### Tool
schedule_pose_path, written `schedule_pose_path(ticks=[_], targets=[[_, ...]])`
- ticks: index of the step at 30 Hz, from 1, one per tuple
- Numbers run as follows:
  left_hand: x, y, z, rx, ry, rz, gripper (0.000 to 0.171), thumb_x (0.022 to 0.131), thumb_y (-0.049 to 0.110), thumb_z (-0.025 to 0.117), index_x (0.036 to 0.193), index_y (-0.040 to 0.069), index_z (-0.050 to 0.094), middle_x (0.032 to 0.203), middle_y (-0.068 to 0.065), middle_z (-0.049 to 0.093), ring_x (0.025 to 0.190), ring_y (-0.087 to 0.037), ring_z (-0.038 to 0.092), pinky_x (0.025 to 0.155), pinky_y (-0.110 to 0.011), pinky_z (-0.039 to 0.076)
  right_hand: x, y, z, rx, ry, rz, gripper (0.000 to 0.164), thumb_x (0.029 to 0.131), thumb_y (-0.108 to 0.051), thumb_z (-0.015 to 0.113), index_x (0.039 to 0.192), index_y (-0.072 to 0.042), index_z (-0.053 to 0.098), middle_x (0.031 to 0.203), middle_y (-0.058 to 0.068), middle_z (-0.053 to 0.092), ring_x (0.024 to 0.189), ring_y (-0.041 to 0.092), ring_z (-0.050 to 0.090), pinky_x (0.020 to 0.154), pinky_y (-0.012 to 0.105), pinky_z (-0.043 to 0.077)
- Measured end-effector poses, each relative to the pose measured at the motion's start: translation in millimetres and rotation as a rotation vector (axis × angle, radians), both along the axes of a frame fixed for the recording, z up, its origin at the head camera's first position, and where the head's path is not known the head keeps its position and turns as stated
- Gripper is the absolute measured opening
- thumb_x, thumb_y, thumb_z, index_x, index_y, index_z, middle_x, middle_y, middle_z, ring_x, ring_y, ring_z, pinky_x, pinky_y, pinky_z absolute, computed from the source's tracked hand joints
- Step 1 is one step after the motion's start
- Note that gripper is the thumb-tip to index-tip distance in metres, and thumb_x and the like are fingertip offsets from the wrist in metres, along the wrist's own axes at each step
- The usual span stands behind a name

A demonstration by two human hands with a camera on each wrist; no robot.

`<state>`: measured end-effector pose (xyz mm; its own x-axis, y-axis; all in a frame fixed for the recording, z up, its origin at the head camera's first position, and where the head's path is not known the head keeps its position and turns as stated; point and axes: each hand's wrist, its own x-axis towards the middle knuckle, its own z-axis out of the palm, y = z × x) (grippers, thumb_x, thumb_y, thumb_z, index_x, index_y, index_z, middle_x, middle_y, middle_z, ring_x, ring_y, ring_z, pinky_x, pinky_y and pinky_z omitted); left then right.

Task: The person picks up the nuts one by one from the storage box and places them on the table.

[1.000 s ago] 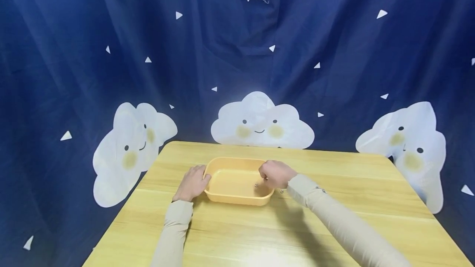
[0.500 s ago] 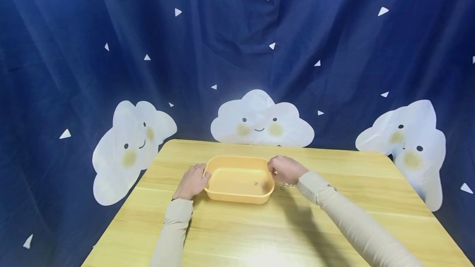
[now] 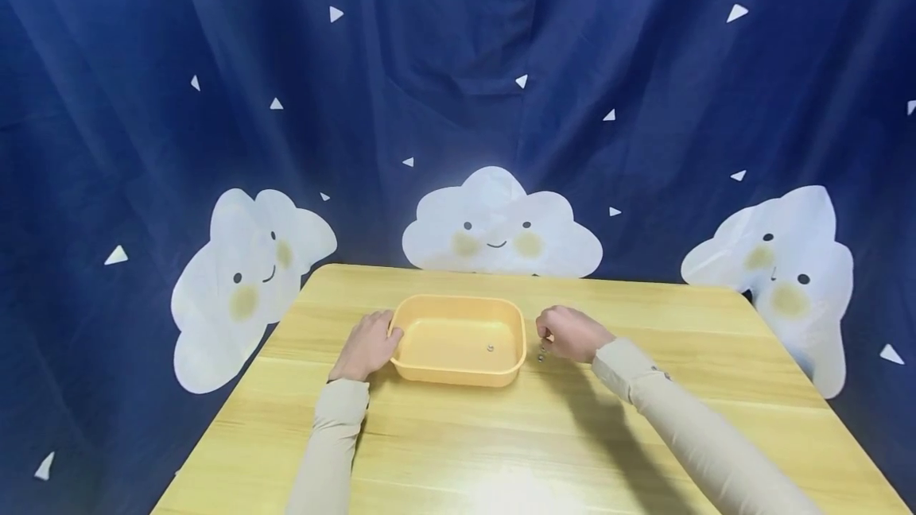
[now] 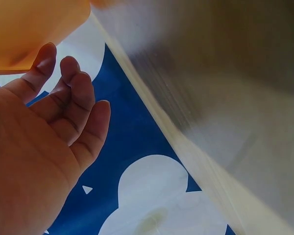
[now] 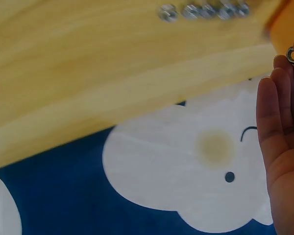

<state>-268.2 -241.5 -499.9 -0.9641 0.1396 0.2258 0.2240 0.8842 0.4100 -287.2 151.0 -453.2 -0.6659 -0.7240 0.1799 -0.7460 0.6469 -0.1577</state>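
A shallow yellow-orange plastic basin (image 3: 458, 377) sits on the table, with one small metal nut (image 3: 490, 348) lying inside toward its right end. My left hand (image 3: 365, 346) grips the basin's left rim, thumb over the edge; the left wrist view has its bent fingers beside the basin wall (image 4: 34, 29). Just off the basin's right side, my right hand (image 3: 572, 333) pinches a small metal nut (image 5: 292, 55) at its fingertips, seen in the right wrist view. Several more nuts (image 5: 206, 11) lie in a row on the wood there; the hand hides most of them from the head view.
The light wooden table (image 3: 458, 443) carries the basin near its far side. Behind it hangs a dark blue curtain (image 3: 458, 102) with white clouds and triangles. The far table edge runs close behind the basin.
My right hand has moved out of the basin to the right, over the nuts on the table. My left hand keeps its place on the rim. The head view tilts slightly downward.
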Motion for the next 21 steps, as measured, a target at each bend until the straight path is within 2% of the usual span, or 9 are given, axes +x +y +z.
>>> schedule_pose_path(ticks=[3, 9, 15, 21], targets=[[-0.7, -1, 0.6, -0.002, -0.001, -0.005, 0.024, 0.101, 0.022, 0.052, 0.106, 0.003, 0.066, 0.105, -0.018, 0.07, 0.107, -0.041, 0.065, 0.092, -0.056, 0.052, 2.7, 4, -7.9, -0.002, 0.001, -0.011, 0.039, 0.073, 0.005, 0.075, 0.059, -0.015, 0.044, 0.065, -0.006, 0.05, 0.064, 0.007, 0.041, 0.061, 0.022, 0.039], [-2.8, -2, -0.1, -0.004, 0.006, -0.013, 0.022, 0.101, 0.022, 0.052, 0.101, 0.004, 0.065, 0.101, -0.017, 0.069, 0.105, -0.041, 0.065, 0.089, -0.055, 0.052, 9.2, 9, -20.6, -0.022, -0.007, -0.026, 0.026, 0.072, 0.009, 0.072, 0.064, -0.013, 0.06, 0.071, -0.003, 0.063, 0.067, 0.008, 0.053, 0.062, 0.024, 0.047], [-2.4, -2, -0.7, 0.011, 0.001, -0.011, 0.019, 0.1, 0.022, 0.053, 0.096, 0.008, 0.063, 0.098, -0.015, 0.068, 0.103, -0.039, 0.066, 0.086, -0.054, 0.052, 11.6, 10, -31.5, -0.015, 0.005, -0.019, 0.03, 0.071, 0.011, 0.071, 0.062, -0.013, 0.055, 0.067, -0.005, 0.057, 0.064, 0.006, 0.047, 0.061, 0.023, 0.046], [-1.7, -2, -0.6, 0.011, -0.004, -0.01, 0.02, 0.101, 0.022, 0.053, 0.099, 0.006, 0.065, 0.101, -0.016, 0.069, 0.105, -0.04, 0.066, 0.088, -0.055, 0.052, 16.3, 10, -34.9, -0.01, -0.021, -0.045, 0.032, 0.073, 0.009, 0.073, 0.062, -0.014, 0.054, 0.066, -0.007, 0.053, 0.064, 0.006, 0.045, 0.06, 0.021, 0.042]])
